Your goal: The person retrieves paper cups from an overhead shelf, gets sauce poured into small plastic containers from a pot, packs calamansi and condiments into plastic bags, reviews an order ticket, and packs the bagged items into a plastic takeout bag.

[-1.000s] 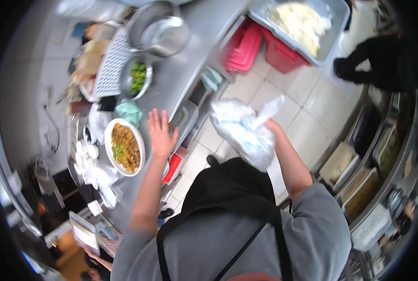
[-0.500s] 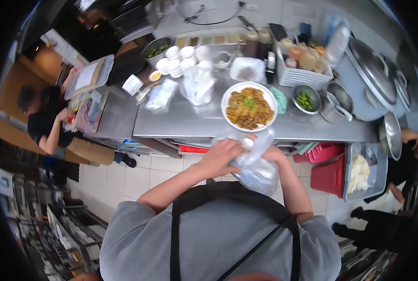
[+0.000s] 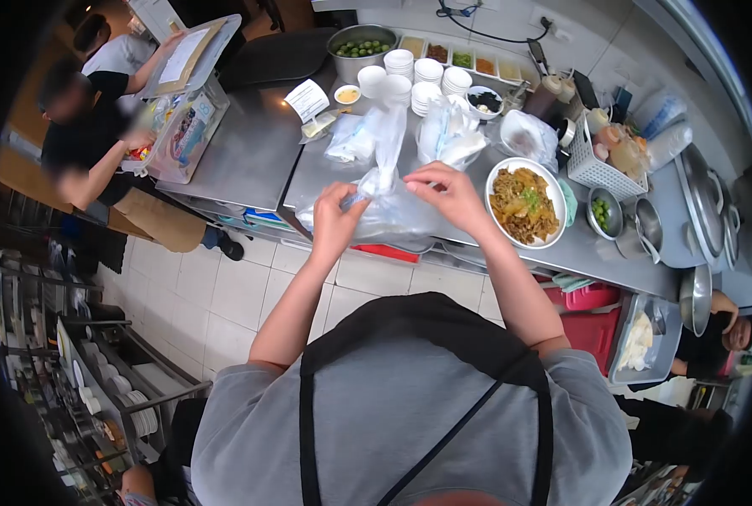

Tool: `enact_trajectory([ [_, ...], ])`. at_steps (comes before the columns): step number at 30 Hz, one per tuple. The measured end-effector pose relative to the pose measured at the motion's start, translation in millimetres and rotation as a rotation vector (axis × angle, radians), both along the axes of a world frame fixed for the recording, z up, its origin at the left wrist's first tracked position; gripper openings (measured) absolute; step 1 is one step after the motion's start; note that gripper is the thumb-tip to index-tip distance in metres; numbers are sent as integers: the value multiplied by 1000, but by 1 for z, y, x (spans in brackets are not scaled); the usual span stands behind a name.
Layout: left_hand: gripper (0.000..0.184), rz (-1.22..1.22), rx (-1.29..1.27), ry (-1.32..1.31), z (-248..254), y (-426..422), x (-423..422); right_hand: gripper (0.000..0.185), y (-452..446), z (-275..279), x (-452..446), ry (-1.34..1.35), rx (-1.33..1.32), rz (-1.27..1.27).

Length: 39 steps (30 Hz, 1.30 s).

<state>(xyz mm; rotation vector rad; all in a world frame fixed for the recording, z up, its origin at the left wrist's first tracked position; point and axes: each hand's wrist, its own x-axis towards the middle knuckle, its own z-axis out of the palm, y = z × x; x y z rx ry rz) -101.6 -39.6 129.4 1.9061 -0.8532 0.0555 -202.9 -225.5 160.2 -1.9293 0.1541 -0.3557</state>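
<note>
A clear plastic bag (image 3: 384,211) with a twisted, upright neck sits at the counter's front edge between my hands. My left hand (image 3: 335,221) grips its left side, fingers curled and closed. From the other side my right hand (image 3: 447,196) reaches to the neck's base, thumb and fingers bent in a pinch on the film. What lies inside the bag is hard to make out. Right of my right hand stands a white bowl (image 3: 491,202) of noodle-like food (image 3: 523,207) with green garnish. Behind the bag are more plastic bags (image 3: 450,135).
Stacked white cups (image 3: 426,97), a pot of green fruit (image 3: 361,51) and ingredient trays (image 3: 485,66) line the back. A white basket of bottles (image 3: 616,169) and metal bowls (image 3: 603,211) stand right. At left a person (image 3: 97,160) handles a plastic bin (image 3: 186,139).
My hands have carried the plastic bag from in front of the bowl leftward to the counter's edge, and its neck now stands up. The view has swung left.
</note>
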Motion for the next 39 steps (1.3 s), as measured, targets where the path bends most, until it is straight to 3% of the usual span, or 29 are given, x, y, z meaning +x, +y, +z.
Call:
enact_trajectory([
  [4,20,-15,9,-40,5,-14,27,30,4,-30,38,-117,-155,-51],
  [10,39,-15,177,-282,-16,-40,38,29,-13,-63,63,12,-159,-13],
  [12,39,-45,190,-33,-42,-50,43,27,-17,-92,70,-27,135,26],
  [13,39,-22,173,-52,-39,-57,44,27,-20,-93,72,-46,117,48],
  [15,37,4,123,148,-34,-66,45,25,-22,-90,77,-43,327,18],
  [19,34,110,122,186,-51,-74,56,25,-22,-74,77,-172,340,-156],
  [21,33,122,33,478,-61,-74,59,24,-30,-85,74,-48,108,-113],
  [22,33,129,28,485,-67,-74,58,24,-31,-90,72,-41,105,-106],
  [24,32,75,-116,749,-57,-75,55,21,-31,-95,72,199,96,46],
  [27,29,-51,-209,778,-67,-75,59,19,-21,-118,79,57,127,-27],
  [32,30,-105,-178,832,-68,-74,76,17,-24,-130,90,102,332,-88],
  [34,37,-188,-33,600,-78,-73,88,13,-29,-138,94,129,339,-84],
  [35,37,-180,-44,606,-72,-73,91,13,-27,-128,94,147,361,-53],
  [37,44,134,-227,80,-40,-75,90,13,-26,-132,93,139,237,-64],
  [38,44,144,-234,83,-24,-73,92,13,-26,-133,95,118,124,-80],
  [39,45,33,-114,-88,-10,-70,91,13,-22,-125,94,126,122,-72],
])
